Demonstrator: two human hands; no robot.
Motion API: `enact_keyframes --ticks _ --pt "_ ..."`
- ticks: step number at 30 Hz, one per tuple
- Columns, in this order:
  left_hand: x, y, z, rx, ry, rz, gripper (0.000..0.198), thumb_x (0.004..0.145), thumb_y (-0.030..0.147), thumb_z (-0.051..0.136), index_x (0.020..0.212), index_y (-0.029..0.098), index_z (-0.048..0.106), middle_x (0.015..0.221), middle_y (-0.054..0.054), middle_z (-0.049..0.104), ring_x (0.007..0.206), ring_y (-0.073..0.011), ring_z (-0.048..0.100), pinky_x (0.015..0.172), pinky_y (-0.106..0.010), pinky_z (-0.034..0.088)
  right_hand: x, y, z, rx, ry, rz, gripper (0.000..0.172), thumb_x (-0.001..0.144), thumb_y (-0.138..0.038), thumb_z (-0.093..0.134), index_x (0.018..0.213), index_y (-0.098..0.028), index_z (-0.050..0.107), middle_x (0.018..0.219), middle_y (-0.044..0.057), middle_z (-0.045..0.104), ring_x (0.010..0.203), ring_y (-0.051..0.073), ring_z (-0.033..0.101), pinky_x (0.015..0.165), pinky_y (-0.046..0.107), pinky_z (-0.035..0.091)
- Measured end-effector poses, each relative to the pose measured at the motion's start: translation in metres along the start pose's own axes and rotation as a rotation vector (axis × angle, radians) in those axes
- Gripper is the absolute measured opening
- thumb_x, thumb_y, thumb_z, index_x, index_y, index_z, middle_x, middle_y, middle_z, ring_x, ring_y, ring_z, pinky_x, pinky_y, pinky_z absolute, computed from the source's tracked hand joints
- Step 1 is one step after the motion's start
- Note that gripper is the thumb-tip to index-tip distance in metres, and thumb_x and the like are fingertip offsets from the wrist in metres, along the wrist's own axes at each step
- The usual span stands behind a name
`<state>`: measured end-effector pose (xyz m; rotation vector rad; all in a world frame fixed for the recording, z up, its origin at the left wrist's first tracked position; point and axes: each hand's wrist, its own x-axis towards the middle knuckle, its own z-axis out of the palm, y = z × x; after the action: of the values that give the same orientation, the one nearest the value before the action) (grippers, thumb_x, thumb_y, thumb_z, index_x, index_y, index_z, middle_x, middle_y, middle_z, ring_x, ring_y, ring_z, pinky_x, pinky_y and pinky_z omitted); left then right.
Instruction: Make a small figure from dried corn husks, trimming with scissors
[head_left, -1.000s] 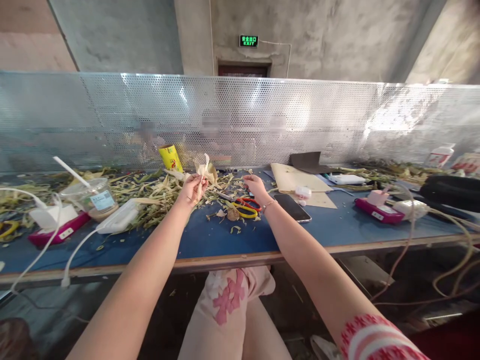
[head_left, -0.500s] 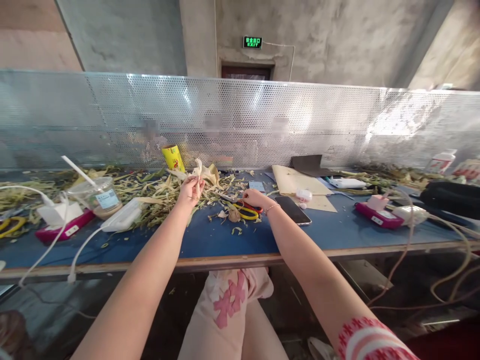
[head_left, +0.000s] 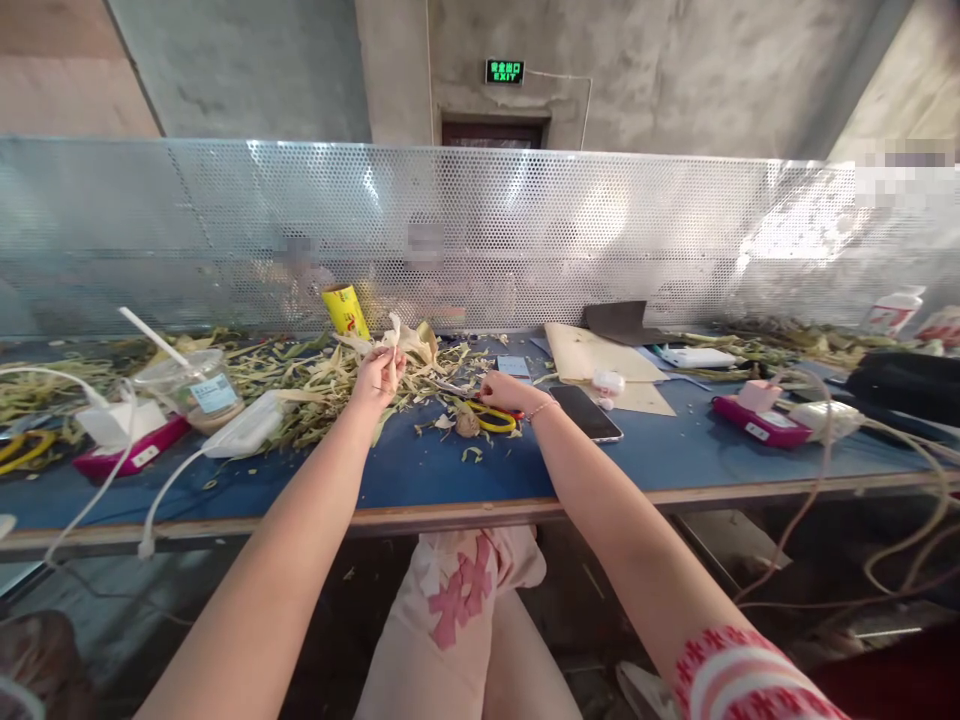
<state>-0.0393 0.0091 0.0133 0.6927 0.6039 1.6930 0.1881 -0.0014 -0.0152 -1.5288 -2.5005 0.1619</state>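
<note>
My left hand [head_left: 382, 375] is closed in a pinch, fingertips up, on a thin pale strip of dried husk [head_left: 394, 335]. Behind it spreads a heap of dry green and straw-coloured husk leaves [head_left: 315, 385]. My right hand [head_left: 501, 392] is curled shut over scissors with yellow handles [head_left: 496, 420]; a bit of red handle shows beneath the wrist. A metal blade points left from under its fingers. Whatever those fingers grip is hidden. A round brownish ball [head_left: 467, 422] lies beside the yellow loops among husk scraps.
A phone [head_left: 587, 413] lies right of my right wrist, near an earphone case [head_left: 607, 383] and brown paper [head_left: 600, 355]. To the left stand a plastic cup with a straw [head_left: 202, 395] and a power strip [head_left: 131, 450]. A perforated metal screen [head_left: 480, 240] closes the table's back.
The view has tipped slightly downward on the right and shifted. My right hand has moved a little left over the scissors, covering more of the red handle. My left hand keeps its pinch.
</note>
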Motion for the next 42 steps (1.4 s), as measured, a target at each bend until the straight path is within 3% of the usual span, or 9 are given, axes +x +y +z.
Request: enact_keyframes --ticks 8,15,22,35,42 --pt "0.001 0.0 0.0 0.033 -0.022 -0.004 0.026 0.073 -0.001 0.047 0.051 0.014 0.049 0.046 0.002 0.054 0.044 -0.003 0.052 0.058 -0.015 0.049 -0.001 0.001 -0.001 0.057 0.044 -0.056 0.023 0.071 -0.014 0.053 0.093 -0.014 0.062 0.095 0.007 0.065 0.082 0.014 0.058 0.066 0.019 0.04" --pt "0.001 0.0 0.0 0.044 -0.056 0.018 0.023 0.07 0.0 0.052 0.052 0.014 0.049 0.048 0.003 0.054 0.044 -0.0024 0.051 0.059 -0.015 0.049 0.001 -0.001 0.003 -0.043 0.051 -0.047 0.018 0.071 -0.011 0.049 0.08 -0.013 0.064 0.089 0.009 0.065 0.073 0.015 0.058 0.062 0.021 0.038" --pt "-0.001 -0.001 0.002 0.04 -0.001 0.002 0.023 0.072 0.0 0.05 0.054 0.014 0.05 0.049 0.003 0.055 0.046 -0.0032 0.053 0.061 -0.017 0.05 0.004 0.003 0.006 -0.051 0.095 -0.095 0.026 0.074 -0.014 0.05 0.098 -0.016 0.061 0.096 0.008 0.062 0.077 0.014 0.058 0.067 0.022 0.04" --pt "-0.002 0.0 0.004 0.042 -0.017 -0.003 0.023 0.072 -0.001 0.049 0.054 0.014 0.05 0.051 0.002 0.057 0.044 -0.0029 0.052 0.059 -0.016 0.05 0.001 -0.007 0.003 -0.212 0.145 -0.063 0.024 0.074 -0.017 0.048 0.085 -0.02 0.068 0.098 0.007 0.065 0.082 0.018 0.059 0.065 0.023 0.038" --pt "-0.001 -0.001 0.003 0.047 -0.04 0.011 0.022 0.071 -0.001 0.051 0.054 0.014 0.05 0.052 0.002 0.058 0.044 -0.0031 0.052 0.058 -0.017 0.05 -0.001 0.0 -0.003 -0.052 0.163 -0.033 0.018 0.072 -0.014 0.049 0.077 -0.016 0.066 0.088 0.006 0.065 0.078 0.014 0.056 0.067 0.02 0.038"
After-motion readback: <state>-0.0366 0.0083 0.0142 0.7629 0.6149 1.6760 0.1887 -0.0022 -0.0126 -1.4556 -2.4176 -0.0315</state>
